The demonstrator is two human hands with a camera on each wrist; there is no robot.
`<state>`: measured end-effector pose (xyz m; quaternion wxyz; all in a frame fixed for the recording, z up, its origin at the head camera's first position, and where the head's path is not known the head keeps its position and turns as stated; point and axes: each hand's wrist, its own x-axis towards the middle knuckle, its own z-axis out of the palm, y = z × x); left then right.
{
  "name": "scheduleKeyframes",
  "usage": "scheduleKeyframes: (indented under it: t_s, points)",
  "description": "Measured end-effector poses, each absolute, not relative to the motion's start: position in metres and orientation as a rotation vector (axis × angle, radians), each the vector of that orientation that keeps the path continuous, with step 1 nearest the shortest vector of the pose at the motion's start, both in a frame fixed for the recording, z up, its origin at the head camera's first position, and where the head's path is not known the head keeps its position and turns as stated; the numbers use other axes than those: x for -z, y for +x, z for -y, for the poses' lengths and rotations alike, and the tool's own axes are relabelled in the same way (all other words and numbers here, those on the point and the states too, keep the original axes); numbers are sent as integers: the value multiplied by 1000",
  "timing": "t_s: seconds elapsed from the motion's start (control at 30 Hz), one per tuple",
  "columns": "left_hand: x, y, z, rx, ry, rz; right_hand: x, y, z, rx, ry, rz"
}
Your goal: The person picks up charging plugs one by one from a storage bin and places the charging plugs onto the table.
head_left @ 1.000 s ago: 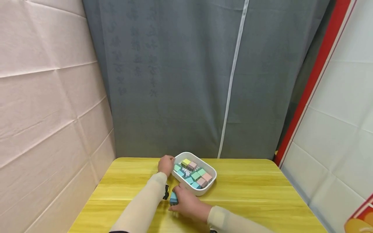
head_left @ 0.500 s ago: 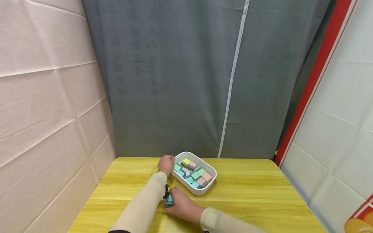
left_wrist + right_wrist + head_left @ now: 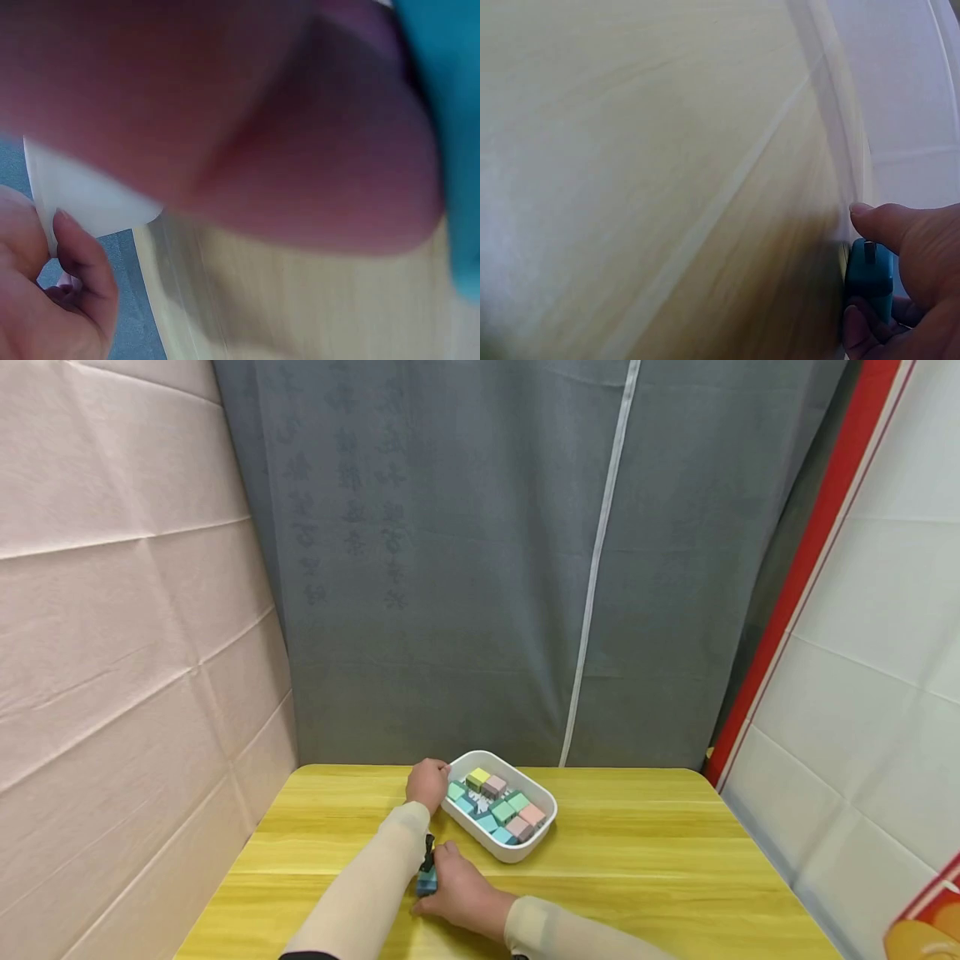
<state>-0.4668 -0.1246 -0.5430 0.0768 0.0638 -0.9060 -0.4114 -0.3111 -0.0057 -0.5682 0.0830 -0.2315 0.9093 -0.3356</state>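
Note:
My left hand (image 3: pixel 428 785) holds the left rim of a white tray (image 3: pixel 551 822) on the table; in the left wrist view its curled thumb and fingers (image 3: pixel 90 262) pinch the white wall. My right hand (image 3: pixel 467 893) grips a small teal-blue block (image 3: pixel 426 882) between thumb and fingers, close beside the left wrist. Large and blurred, right-hand fingers and the block (image 3: pixel 454 150) fill the upper left wrist view. In the right wrist view the block (image 3: pixel 871 274) shows a dark notch on top, with the right hand (image 3: pixel 930 277) around it.
Several pastel blocks (image 3: pixel 502 812) in blue, green, pink and yellow lie in the tray. A black band (image 3: pixel 428 853) sits at the left wrist. The yellow wood-grain table (image 3: pixel 637 860) ends at a grey curtain (image 3: pixel 450 610), with pale cloth walls on both sides.
My right hand has moved left with the teal-blue block, closer to the left wrist. The left hand and the tray have stayed in place.

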Motion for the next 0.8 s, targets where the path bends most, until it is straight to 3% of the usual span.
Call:
scheduleKeyframes:
  t_s: [0.8]
  points:
    - [544,-468,126,1252,188,2720,561,-302,-13,1026,-748,-2754]
